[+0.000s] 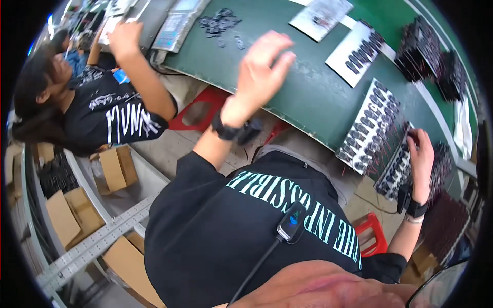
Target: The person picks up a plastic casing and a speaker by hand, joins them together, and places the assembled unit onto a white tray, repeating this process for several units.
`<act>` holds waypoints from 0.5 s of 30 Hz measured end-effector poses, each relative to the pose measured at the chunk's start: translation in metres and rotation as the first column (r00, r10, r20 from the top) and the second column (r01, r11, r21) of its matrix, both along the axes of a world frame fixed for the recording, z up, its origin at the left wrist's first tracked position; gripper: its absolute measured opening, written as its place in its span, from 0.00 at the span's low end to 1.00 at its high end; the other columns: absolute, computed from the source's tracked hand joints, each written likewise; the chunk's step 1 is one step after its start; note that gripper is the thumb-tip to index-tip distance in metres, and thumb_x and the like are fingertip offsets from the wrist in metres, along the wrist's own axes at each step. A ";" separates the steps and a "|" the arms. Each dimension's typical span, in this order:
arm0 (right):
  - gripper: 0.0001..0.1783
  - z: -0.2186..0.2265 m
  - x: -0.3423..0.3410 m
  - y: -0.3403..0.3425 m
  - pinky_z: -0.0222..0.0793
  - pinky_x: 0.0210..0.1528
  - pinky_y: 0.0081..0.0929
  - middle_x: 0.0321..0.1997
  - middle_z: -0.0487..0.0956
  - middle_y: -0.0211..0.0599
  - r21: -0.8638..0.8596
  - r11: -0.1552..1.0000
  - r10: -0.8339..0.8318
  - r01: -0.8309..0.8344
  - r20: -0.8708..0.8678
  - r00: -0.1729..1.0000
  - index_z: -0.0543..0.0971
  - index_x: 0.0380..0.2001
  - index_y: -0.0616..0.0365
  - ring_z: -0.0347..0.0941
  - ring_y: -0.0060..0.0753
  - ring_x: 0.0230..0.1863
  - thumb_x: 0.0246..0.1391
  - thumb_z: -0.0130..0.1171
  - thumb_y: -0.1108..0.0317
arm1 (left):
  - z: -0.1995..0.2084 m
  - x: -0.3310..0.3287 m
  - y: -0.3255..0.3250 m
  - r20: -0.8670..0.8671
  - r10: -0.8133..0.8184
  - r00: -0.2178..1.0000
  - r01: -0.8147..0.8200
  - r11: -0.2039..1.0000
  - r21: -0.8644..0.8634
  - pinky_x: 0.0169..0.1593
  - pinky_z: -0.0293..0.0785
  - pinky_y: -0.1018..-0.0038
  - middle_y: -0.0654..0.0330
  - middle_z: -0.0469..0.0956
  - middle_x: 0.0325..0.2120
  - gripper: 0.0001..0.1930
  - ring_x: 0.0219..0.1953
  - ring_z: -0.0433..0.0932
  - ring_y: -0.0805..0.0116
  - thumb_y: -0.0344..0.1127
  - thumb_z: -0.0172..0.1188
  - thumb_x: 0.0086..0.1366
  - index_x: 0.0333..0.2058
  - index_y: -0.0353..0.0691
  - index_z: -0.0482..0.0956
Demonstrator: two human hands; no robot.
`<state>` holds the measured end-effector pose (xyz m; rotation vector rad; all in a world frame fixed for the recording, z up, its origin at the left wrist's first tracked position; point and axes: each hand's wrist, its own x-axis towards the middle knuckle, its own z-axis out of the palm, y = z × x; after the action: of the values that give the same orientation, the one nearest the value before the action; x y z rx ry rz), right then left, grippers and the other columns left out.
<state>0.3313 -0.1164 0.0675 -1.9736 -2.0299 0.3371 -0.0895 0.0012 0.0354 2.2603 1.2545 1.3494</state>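
Observation:
My left hand (261,72) is raised over the near edge of the green table (205,64), thumb apart from the loosely bent fingers, with nothing seen in it. It wears a black wrist band. My right hand (422,159) is at the far right, by the upper end of a white board (398,172) lined with small black parts. Its fingers are bent together at the rows; whatever they pinch is too small to make out. Just left of that board lies another white board (371,126) with rows of black parts and thin reddish wires.
Farther back lie a white board (354,56) with one row of black parts, another light board (321,19), and loose black pieces (220,23). Stacked black trays (418,49) stand back right. A co-worker (97,102) sits left, near cardboard boxes (77,215). Red stools (200,110) are below.

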 end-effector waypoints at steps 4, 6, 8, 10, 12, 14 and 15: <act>0.07 -0.002 0.005 0.009 0.70 0.41 0.28 0.35 0.75 0.44 0.005 0.999 0.034 -0.034 -0.028 0.999 0.73 0.38 0.64 0.74 0.40 0.35 0.57 0.58 0.77 | -0.032 -0.088 0.066 -0.330 0.337 0.882 -0.318 0.941 0.113 0.67 0.57 0.55 0.44 0.71 0.58 0.26 0.64 0.64 0.45 0.51 0.56 0.67 0.57 0.39 0.73; 0.07 -0.005 0.009 0.012 0.70 0.41 0.28 0.35 0.75 0.44 -0.013 0.999 0.031 -0.031 -0.032 0.999 0.73 0.38 0.64 0.74 0.39 0.35 0.57 0.58 0.77 | -0.042 -0.112 0.089 -0.387 0.345 0.855 -0.355 0.934 0.046 0.69 0.51 0.54 0.45 0.66 0.61 0.30 0.67 0.59 0.45 0.56 0.53 0.68 0.61 0.42 0.68; 0.07 -0.006 0.011 0.012 0.70 0.41 0.28 0.35 0.75 0.44 -0.053 0.999 0.007 -0.009 -0.039 0.999 0.72 0.38 0.64 0.74 0.39 0.35 0.56 0.58 0.77 | -0.052 -0.129 0.104 -0.441 0.338 0.832 -0.385 0.923 -0.020 0.71 0.46 0.53 0.45 0.61 0.65 0.34 0.70 0.54 0.46 0.61 0.50 0.68 0.65 0.45 0.64; 0.08 -0.008 0.011 0.009 0.71 0.41 0.28 0.35 0.75 0.44 -0.054 0.998 0.008 -0.010 -0.035 0.999 0.72 0.39 0.64 0.74 0.39 0.34 0.56 0.58 0.77 | -0.058 -0.135 0.112 -0.545 0.279 0.791 -0.376 0.924 -0.072 0.72 0.42 0.51 0.46 0.57 0.67 0.36 0.71 0.50 0.47 0.64 0.48 0.67 0.67 0.48 0.61; 0.08 -0.013 0.011 0.003 0.71 0.41 0.28 0.34 0.74 0.44 -0.062 0.998 0.019 -0.021 -0.034 0.999 0.72 0.39 0.64 0.74 0.38 0.34 0.56 0.58 0.77 | -0.064 -0.131 0.112 -0.594 0.234 0.769 -0.361 0.927 -0.103 0.72 0.40 0.51 0.47 0.54 0.68 0.37 0.72 0.47 0.48 0.65 0.48 0.67 0.68 0.49 0.59; 0.08 -0.019 0.009 -0.003 0.71 0.41 0.28 0.34 0.75 0.43 -0.060 0.998 0.001 -0.004 -0.045 0.999 0.72 0.39 0.64 0.74 0.37 0.33 0.56 0.58 0.77 | -0.073 -0.124 0.104 -0.595 0.143 0.791 -0.254 0.961 -0.106 0.72 0.39 0.50 0.46 0.54 0.68 0.36 0.72 0.47 0.47 0.64 0.48 0.67 0.67 0.51 0.60; 0.08 -0.026 0.009 -0.007 0.71 0.41 0.27 0.34 0.75 0.43 -0.058 0.998 -0.012 0.009 -0.054 0.998 0.72 0.39 0.64 0.74 0.37 0.33 0.56 0.58 0.77 | -0.077 -0.115 0.097 -0.595 0.092 0.798 -0.195 0.975 -0.110 0.72 0.39 0.49 0.46 0.54 0.68 0.36 0.72 0.47 0.46 0.64 0.49 0.67 0.67 0.52 0.61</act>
<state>0.3398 -0.1236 0.0418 -1.9861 -1.9968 0.4473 -0.2046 0.0984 -0.0416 2.5937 1.6774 0.5320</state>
